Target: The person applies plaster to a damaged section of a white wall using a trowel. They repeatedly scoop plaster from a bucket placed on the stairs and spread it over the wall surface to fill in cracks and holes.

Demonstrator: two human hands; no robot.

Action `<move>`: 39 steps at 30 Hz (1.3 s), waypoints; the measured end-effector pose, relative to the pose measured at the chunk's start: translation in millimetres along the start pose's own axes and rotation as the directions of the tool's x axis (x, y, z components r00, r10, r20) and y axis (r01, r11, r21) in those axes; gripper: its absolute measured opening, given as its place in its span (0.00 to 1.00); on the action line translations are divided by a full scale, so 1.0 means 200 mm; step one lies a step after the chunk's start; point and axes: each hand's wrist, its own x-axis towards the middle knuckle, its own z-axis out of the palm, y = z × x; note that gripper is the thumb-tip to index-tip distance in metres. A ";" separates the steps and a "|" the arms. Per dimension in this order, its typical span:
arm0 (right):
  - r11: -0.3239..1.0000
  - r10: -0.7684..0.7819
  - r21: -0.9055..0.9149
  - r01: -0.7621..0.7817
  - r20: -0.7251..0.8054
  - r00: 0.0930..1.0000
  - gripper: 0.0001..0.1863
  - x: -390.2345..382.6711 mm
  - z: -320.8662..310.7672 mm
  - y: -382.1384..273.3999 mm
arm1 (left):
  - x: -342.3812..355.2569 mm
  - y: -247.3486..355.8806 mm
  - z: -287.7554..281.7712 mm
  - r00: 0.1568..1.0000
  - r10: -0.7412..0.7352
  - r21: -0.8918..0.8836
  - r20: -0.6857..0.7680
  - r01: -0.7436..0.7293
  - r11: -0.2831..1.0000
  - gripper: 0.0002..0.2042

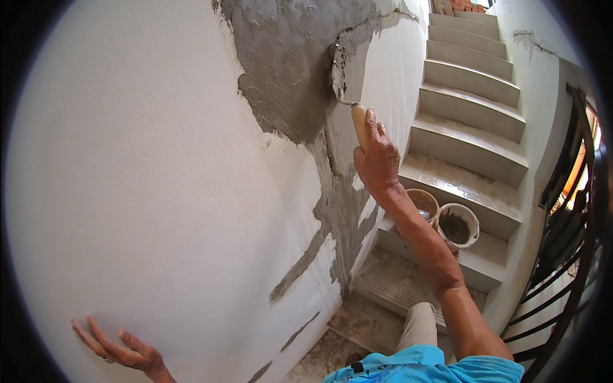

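Note:
My right hand (379,161) is wrapped round the wooden handle of a trowel (359,121), whose blade, smeared with mortar, is against the wall at the edge of a grey mortar patch (287,70). The patch is wet-looking and uneven, with ragged borders on the white wall (159,191). Below it, a thinner grey streak (348,210) runs down toward the stairs. At the lower left my left hand (121,348) holds nothing; its fingers are spread near the white wall, and I cannot tell whether they touch it.
Tiled stairs (469,96) climb away on the right. On one step stand a white bucket (458,226) with grey mortar inside and a brownish bucket (423,199) beside it, partly behind my forearm. A dark metal railing (562,255) curves along the far right. Bricks (469,6) lie at the top.

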 end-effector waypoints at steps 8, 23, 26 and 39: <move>0.988 -0.115 -0.108 0.109 -0.044 0.992 0.44 -0.18 0.01 -0.05 | -0.02 -0.02 0.02 1.000 0.011 -0.019 -0.014 -0.011 1.000 0.27; 0.950 -0.038 0.310 0.036 0.002 0.999 0.40 -0.15 -0.30 0.10 | -0.02 -0.02 0.03 1.000 -0.010 0.012 -0.008 0.010 1.000 0.28; 0.951 -0.006 0.307 0.015 -0.028 1.000 0.39 0.00 -0.29 0.09 | -0.02 -0.02 0.02 1.000 -0.006 0.010 -0.009 0.006 1.000 0.28; 0.858 -0.028 0.512 -0.027 0.099 0.995 0.40 -0.11 -0.28 0.08 | -0.02 0.00 0.02 1.000 -0.009 0.026 -0.022 0.009 1.000 0.27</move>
